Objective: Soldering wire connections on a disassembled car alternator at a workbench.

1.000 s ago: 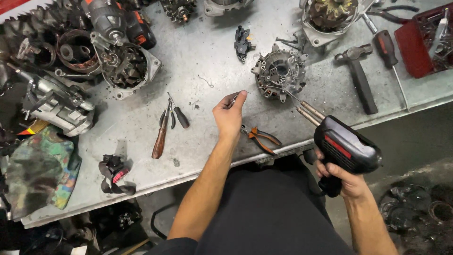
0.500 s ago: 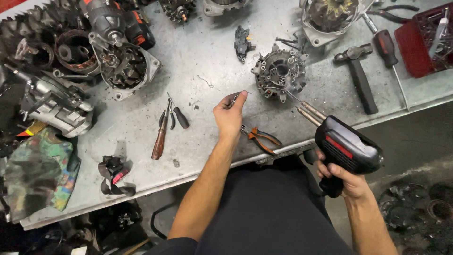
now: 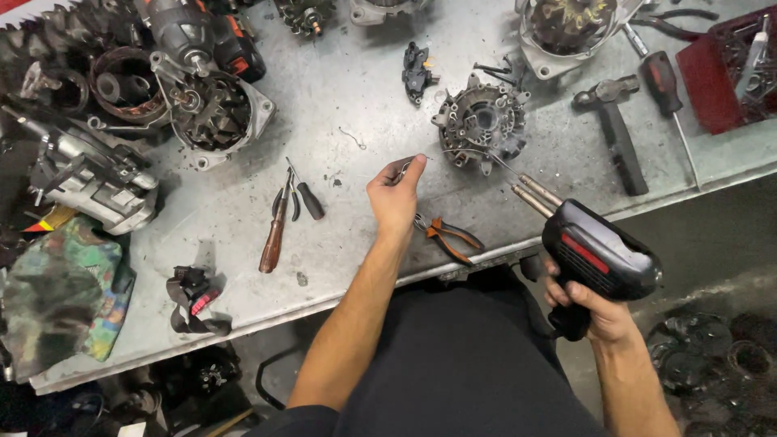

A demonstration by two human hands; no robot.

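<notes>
A view from above showed a person standing at a grey metal surface (image 3: 364, 89) crowded with car parts and tools. The left hand (image 3: 395, 198) was raised over the middle of the surface, its thumb and fingers pinched on a thin piece of wire (image 3: 402, 169) at the fingertips. The right hand (image 3: 595, 311), at about four o'clock from the left and off the surface's near edge, was clenched around the grip of a black and red soldering gun (image 3: 599, 255). The gun's two metal prongs pointed toward ten o'clock, and its thin tip reached up to a round alternator part (image 3: 481, 123) lying at about one o'clock from the left hand. Just under the left wrist, at five o'clock, lay orange-handled pliers (image 3: 453, 237) near the surface's edge. At nine o'clock from that hand lay a brown-handled tool (image 3: 273, 235) and a small black screwdriver (image 3: 307, 197), side by side. A hammer (image 3: 615, 133) and a red-handled screwdriver (image 3: 665, 81) lay at the right, next to a red tray (image 3: 716, 89) at the far right edge. A larger alternator housing (image 3: 214, 109) sat at the upper left, with more dark engine parts beyond it. A small black clip (image 3: 194, 299) lay near the edge at the lower left, beside a stained, colourful rag (image 3: 57, 291).
</notes>
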